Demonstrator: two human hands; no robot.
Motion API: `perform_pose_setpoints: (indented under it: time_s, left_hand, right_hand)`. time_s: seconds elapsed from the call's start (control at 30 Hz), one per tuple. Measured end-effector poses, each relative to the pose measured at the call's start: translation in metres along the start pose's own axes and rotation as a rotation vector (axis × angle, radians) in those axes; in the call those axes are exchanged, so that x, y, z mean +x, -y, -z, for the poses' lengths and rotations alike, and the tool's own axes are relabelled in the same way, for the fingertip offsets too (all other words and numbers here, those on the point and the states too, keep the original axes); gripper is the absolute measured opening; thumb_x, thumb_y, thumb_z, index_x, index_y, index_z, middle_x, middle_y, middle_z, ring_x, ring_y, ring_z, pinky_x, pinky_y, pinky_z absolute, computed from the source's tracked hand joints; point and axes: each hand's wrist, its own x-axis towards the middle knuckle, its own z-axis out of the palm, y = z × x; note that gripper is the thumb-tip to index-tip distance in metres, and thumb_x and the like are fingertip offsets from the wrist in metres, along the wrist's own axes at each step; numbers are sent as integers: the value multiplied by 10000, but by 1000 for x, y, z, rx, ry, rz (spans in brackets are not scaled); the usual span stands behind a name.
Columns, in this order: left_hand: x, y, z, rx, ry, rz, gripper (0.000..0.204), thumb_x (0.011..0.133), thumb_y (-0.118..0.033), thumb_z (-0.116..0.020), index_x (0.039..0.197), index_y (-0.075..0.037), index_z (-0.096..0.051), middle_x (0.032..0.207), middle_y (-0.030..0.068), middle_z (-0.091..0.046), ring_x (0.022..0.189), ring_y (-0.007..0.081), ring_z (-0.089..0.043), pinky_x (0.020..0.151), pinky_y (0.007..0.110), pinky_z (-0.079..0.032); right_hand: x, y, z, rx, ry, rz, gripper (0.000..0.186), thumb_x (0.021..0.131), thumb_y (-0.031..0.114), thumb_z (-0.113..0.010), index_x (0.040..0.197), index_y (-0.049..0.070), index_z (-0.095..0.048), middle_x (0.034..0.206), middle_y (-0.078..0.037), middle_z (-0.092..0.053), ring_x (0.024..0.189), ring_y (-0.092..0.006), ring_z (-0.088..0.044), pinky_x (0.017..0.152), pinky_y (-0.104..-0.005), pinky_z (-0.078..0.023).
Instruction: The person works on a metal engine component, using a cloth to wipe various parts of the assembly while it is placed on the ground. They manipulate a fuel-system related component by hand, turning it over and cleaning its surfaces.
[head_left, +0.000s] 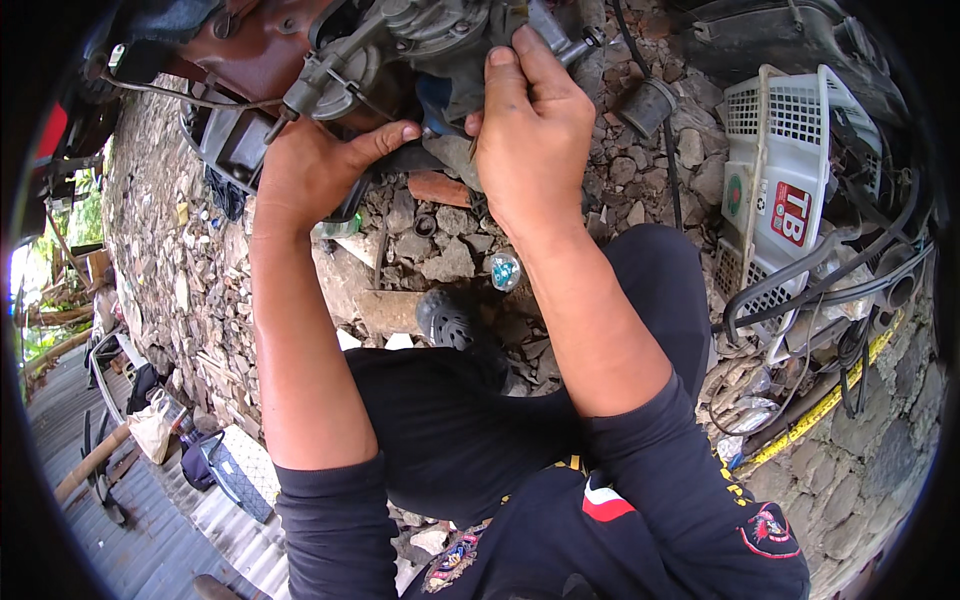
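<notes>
A grey metal engine with rounded housings fills the top middle of the head view. My left hand reaches up to its underside, the thumb stretched to the right. The other fingers of that hand are hidden behind the metal. Against the engine's right side, my right hand is closed, with thumb and forefinger pointing upward and the remaining fingers curled in. Whatever it grips is mostly covered by the hand. A shiny metal rod end sticks out just past it.
Broken stones cover the ground, with a red brick piece among them. To the right, a white plastic basket stands beside bent tubes and cables. Corrugated metal sheets and a bag lie at lower left.
</notes>
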Motion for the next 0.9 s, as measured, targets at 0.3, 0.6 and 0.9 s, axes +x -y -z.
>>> perform_pose_setpoints:
  time_s: [0.3, 0.6, 0.9]
  left_hand:
    - [-16, -26, 10, -158, -25, 70, 595, 810, -520, -779, 1048, 23, -732, 996, 185, -743, 938, 328, -693, 855, 402, -512]
    - [-26, -65, -11, -534, 222, 119, 371, 978, -294, -657, 1120, 46, -701, 931, 97, -723, 880, 128, -647, 822, 292, -504]
    - [-18, -71, -32, -859, 219, 221, 306, 987, -243, -657, 1100, 39, -698, 956, 75, -727, 878, 112, -660, 827, 261, -514]
  right_hand:
    - [-17, 1, 47, 218, 208, -112, 257, 994, 88, -606, 1213, -34, -660, 985, -20, -687, 837, -40, -603, 755, -208, -509]
    - [-4, -6, 85, 381, 335, -424, 226, 1007, 99, -575, 1164, -41, -658, 984, -24, -694, 845, -54, -618, 759, -214, -510]
    - [10, -3, 93, 164, 421, -362, 241, 990, 110, -613, 1169, -46, -657, 1005, -12, -676, 904, -55, -584, 827, -215, -468]
